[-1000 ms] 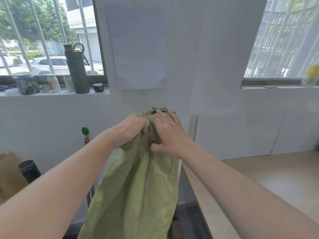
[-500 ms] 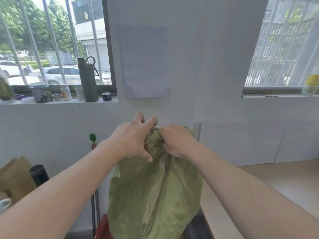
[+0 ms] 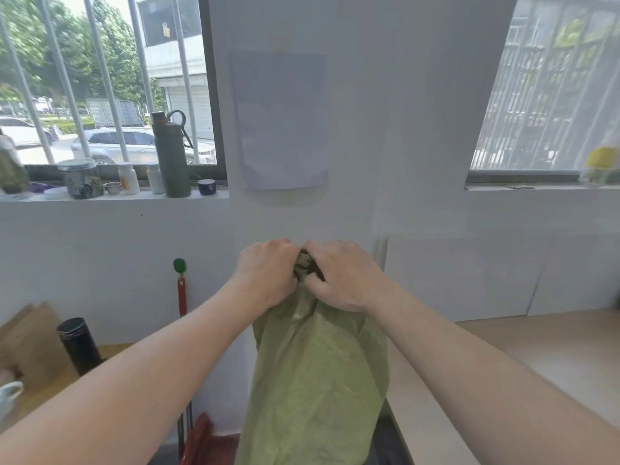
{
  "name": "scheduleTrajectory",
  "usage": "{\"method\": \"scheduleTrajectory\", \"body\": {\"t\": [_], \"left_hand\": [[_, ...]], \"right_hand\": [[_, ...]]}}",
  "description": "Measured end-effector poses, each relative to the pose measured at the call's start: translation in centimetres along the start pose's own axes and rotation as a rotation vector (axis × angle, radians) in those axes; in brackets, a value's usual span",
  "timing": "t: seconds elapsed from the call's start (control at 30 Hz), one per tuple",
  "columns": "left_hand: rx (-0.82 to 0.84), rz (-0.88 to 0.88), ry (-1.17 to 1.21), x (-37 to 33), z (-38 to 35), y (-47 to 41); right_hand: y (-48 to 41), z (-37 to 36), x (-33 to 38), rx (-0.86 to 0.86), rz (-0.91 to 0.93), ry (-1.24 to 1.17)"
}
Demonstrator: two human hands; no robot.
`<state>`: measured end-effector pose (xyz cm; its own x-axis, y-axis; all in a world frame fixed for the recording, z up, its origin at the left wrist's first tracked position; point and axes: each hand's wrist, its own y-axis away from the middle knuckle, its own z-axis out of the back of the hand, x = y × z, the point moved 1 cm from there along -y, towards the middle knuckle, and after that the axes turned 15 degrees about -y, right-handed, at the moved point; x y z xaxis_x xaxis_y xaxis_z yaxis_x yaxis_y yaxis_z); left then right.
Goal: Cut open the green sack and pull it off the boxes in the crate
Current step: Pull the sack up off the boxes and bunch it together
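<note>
The green sack [image 3: 315, 380] hangs down from both hands in front of the white wall, its lower part running out of the frame's bottom edge. My left hand [image 3: 268, 275] and my right hand [image 3: 342, 276] sit side by side, knuckles touching, each clenched on the bunched top of the sack. A small dark crumple of the sack's top shows between the two fists. The crate and the boxes are out of view, and no cutting tool is visible.
A windowsill on the left holds a tall green bottle [image 3: 171, 156], jars and small pots. A light wooden table [image 3: 536, 357] runs along the right. A black tumbler [image 3: 79, 345] and a white cup [image 3: 8, 396] stand lower left. A red-handled tool [image 3: 181, 297] leans on the wall.
My hands have drawn together on the sack's top, and the left hand's fingers have curled into a fist on it. The sack now hangs narrower.
</note>
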<state>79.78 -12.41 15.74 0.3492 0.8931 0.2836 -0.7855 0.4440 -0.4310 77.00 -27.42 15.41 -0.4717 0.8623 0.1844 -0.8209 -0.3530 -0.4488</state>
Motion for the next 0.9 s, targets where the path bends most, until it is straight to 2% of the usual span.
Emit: {"method": "scheduleTrajectory", "body": {"t": [0.07,0.2,0.27,0.43,0.5,0.6,0.67,0.73,0.8,0.83,0.9], "left_hand": [[0.054,0.062,0.045,0.4,0.4,-0.5],[0.153,0.112,0.136,0.9,0.6,-0.9],[0.215,0.109,0.217,0.9,0.7,-1.1],[0.378,0.045,0.477,1.4,1.2,-1.4],[0.405,0.006,0.566,1.5,1.5,-1.2],[0.408,0.004,0.608,1.8,1.4,-0.5],[0.420,-0.045,0.529,1.6,1.5,0.4],[0.331,-0.171,0.213,1.1,1.3,1.3],[0.072,-0.234,-0.222,0.0,0.3,2.3],[-0.034,-0.215,-0.357,-0.9,-0.2,2.8],[-0.231,-0.130,-0.402,-2.4,-1.2,3.6]], "right_hand": [[0.8,-0.5,-0.1,-0.057,-0.006,0.094],[1.7,-1.4,-0.1,0.045,-0.117,0.215],[1.6,-1.5,0.0,0.064,-0.145,0.197],[0.8,-1.9,0.1,-0.009,-0.121,0.164],[0.4,-2.1,0.0,-0.028,-0.123,0.112],[0.1,-2.4,-0.5,0.029,-0.142,0.011],[-0.1,-2.3,-0.6,0.079,-0.179,-0.008],[-0.2,-1.9,-0.6,0.137,-0.236,0.003],[-0.4,-1.6,-0.5,0.130,-0.292,0.021],[-0.5,-1.5,-0.3,0.102,-0.297,0.031],[-1.0,-1.3,0.0,0.052,-0.271,0.033]]}}
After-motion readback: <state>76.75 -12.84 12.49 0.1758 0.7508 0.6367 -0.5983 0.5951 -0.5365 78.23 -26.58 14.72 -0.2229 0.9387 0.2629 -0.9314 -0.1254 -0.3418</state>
